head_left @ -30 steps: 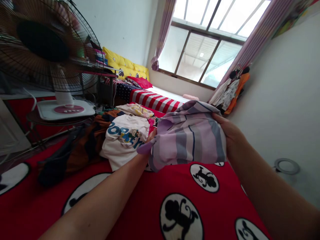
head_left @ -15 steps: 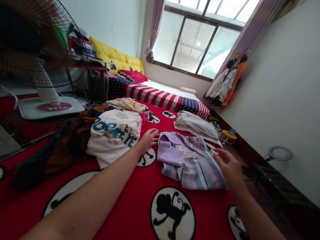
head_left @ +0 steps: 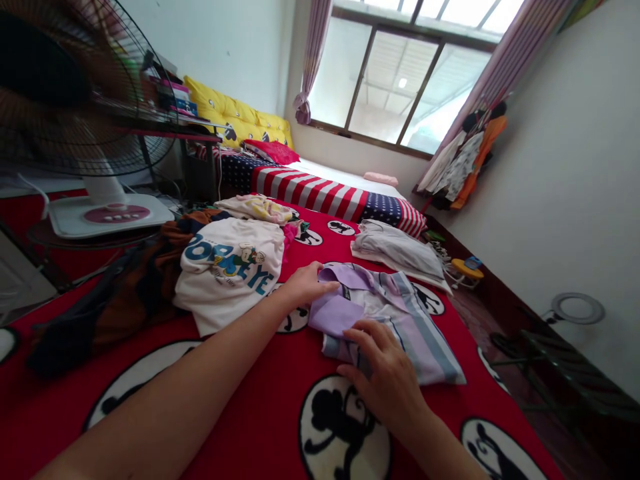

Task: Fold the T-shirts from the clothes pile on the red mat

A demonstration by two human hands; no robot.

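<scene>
A lilac, white and grey-blue striped polo shirt (head_left: 395, 307) lies partly folded on the red bedspread (head_left: 240, 413), its collar on the left. My left hand (head_left: 307, 283) grips the collar's left edge, thumb on top and the other fingers partly hidden behind it. Over the shirt's near edge, my right hand (head_left: 383, 360) is open, fingers bent onto the cloth and thumb held apart. Left of the shirt is a white T-shirt (head_left: 233, 260) with a POPEYE print. Behind it, a folded light-grey garment (head_left: 400, 250) lies flat.
Brown and navy clothes (head_left: 125, 293) are heaped at the left, below a standing fan (head_left: 107, 207). More clothing (head_left: 257, 208) lies beyond the T-shirt. At the back is a bed with a flag-patterned cover (head_left: 310, 190). A yellow stool (head_left: 467, 269) stands at the right.
My right hand has moved left from the shirt's far right side to its near left edge. The left hand has come onto the collar. The shirt's right side now lies flatter.
</scene>
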